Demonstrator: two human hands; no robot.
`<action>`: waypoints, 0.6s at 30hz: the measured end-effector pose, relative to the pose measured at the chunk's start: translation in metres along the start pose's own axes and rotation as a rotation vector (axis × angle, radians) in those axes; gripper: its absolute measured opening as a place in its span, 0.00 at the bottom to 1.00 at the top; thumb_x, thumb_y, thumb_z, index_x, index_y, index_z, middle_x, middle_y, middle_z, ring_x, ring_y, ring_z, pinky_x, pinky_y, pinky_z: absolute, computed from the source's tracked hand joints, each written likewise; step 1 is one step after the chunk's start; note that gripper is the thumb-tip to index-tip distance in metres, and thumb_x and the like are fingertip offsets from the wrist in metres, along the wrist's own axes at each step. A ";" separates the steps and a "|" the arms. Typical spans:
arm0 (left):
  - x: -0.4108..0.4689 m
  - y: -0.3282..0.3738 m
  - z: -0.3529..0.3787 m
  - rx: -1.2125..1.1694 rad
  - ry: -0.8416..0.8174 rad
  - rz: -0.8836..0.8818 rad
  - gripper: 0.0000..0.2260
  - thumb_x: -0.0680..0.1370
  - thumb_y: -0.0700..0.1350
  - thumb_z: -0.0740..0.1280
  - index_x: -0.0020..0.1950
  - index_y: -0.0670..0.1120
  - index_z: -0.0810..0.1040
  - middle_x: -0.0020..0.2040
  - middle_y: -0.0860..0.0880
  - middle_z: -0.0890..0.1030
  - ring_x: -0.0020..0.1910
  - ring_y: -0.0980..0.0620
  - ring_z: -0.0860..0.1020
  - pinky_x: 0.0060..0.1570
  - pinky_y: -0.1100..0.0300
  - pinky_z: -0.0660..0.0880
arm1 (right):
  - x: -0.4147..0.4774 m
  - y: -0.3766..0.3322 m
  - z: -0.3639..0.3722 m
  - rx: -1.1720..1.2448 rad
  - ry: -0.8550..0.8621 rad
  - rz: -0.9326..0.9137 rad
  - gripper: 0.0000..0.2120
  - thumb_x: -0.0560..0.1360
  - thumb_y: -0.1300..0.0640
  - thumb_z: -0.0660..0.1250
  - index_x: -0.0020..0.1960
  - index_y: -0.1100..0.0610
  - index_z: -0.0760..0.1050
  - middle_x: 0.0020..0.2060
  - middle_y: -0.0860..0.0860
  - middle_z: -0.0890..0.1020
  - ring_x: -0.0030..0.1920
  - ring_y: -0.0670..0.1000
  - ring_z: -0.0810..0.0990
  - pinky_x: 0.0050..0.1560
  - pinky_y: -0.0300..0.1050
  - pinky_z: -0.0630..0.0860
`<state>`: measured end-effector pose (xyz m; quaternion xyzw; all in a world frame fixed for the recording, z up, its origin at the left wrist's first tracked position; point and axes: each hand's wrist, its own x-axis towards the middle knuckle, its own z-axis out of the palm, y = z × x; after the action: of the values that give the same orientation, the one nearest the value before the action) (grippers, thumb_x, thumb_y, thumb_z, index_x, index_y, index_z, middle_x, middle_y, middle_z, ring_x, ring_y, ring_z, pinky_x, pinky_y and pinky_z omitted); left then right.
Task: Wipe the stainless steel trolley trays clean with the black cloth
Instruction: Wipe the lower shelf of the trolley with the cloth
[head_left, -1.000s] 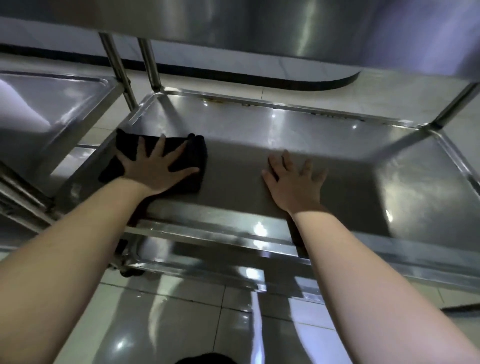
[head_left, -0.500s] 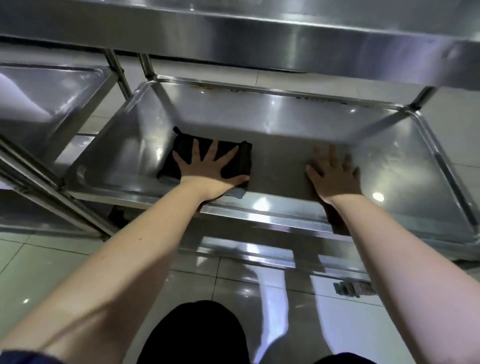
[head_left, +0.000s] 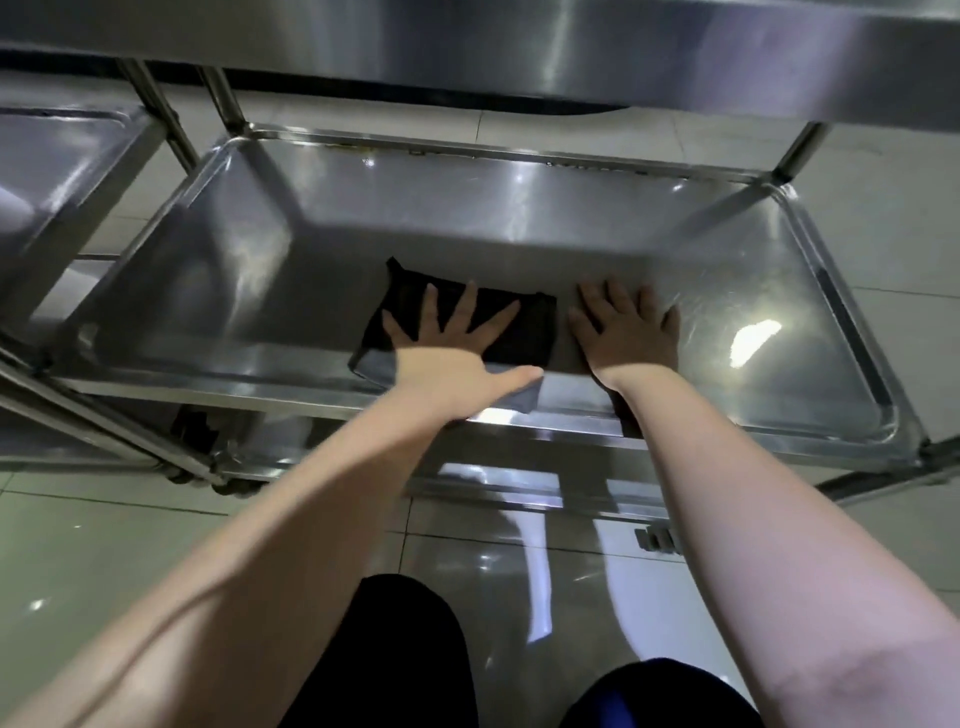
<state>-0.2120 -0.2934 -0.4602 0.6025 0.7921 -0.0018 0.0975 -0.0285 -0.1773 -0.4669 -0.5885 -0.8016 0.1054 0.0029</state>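
A stainless steel trolley tray (head_left: 249, 291) with a raised rim fills the middle of the view. The black cloth (head_left: 524, 327) lies flat on it near the front edge, about midway across. My left hand (head_left: 457, 348) presses down on the cloth with fingers spread and straight. My right hand (head_left: 623, 327) rests flat on the bare tray just right of the cloth, fingers straight. One corner of the cloth hangs over the front rim under my left thumb.
An upper steel shelf (head_left: 571, 47) overhangs the tray at the top. A second trolley's tray (head_left: 62, 171) stands to the left, with upright posts (head_left: 166, 119) between. A lower shelf (head_left: 498, 483) and tiled floor (head_left: 104, 545) lie below; my dark-clothed knees show at the bottom.
My left hand has slid the black cloth rightward along the tray, from its left end to near the middle, close beside my right hand. The right hand stays flat on the tray.
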 end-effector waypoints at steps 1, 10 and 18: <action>0.000 -0.026 -0.004 0.013 -0.012 -0.035 0.40 0.60 0.83 0.41 0.71 0.76 0.39 0.80 0.58 0.38 0.78 0.40 0.37 0.65 0.25 0.37 | 0.000 0.000 0.000 0.007 0.002 0.000 0.26 0.81 0.36 0.46 0.78 0.36 0.49 0.80 0.44 0.49 0.79 0.58 0.44 0.74 0.63 0.39; -0.007 -0.076 -0.022 -0.015 -0.076 -0.246 0.43 0.58 0.85 0.41 0.71 0.75 0.36 0.79 0.56 0.35 0.76 0.36 0.35 0.64 0.22 0.38 | -0.002 -0.012 0.002 -0.034 0.005 0.017 0.27 0.81 0.37 0.43 0.79 0.39 0.47 0.80 0.45 0.47 0.78 0.61 0.41 0.73 0.67 0.37; 0.002 0.068 -0.003 -0.009 -0.049 0.006 0.36 0.70 0.79 0.46 0.76 0.70 0.41 0.80 0.50 0.37 0.75 0.33 0.34 0.60 0.23 0.32 | 0.003 0.004 -0.011 0.434 0.119 0.073 0.20 0.83 0.54 0.55 0.74 0.51 0.68 0.77 0.51 0.63 0.77 0.53 0.56 0.76 0.52 0.48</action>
<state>-0.1476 -0.2724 -0.4501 0.6043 0.7876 -0.0124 0.1195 -0.0238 -0.1710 -0.4570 -0.6081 -0.7366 0.2406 0.1728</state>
